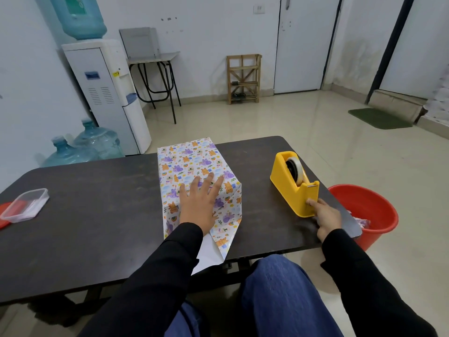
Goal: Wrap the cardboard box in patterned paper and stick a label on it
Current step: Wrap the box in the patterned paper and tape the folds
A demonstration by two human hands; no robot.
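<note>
Counter (97, 227): dark, carrying the box and the tools.
Tape dispenser (294, 190): yellow, at 3 o'clock of the box and well apart from it; clear tape roll (294, 170) upright in its slot, cutter end toward 5 o'clock.
Red bucket (369, 205): on the floor past the counter's right edge, at 3 o'clock, patterned scraps inside.
Plastic container (25, 205): clear, at 9 o'clock near the left edge, red lid (3, 216) just beside it, partly cut off.
Far side: water dispenser (109, 93) at 11 o'clock, wooden rack (243, 79) at 12 against the wall.
In the way: left forearm over the near part of the box top; loose paper hiding the near end face.
Wrapped box (192, 164): mid-counter, cardboard fully hidden under patterned paper.
Long axis: roughly 6 to 12 o'clock.
Near end: unsealed, pointing to 6 o'clock; flaps splayed, white underside overhanging the counter's near edge.
Left hand (201, 203): flat on the box top, fingers straight and spread, pressing the paper, gripping nothing.
Right hand (325, 215): at the dispenser's near end, fingers bent, tips touching the yellow body under the cutter; cannot tell whether tape is pinched.
</note>
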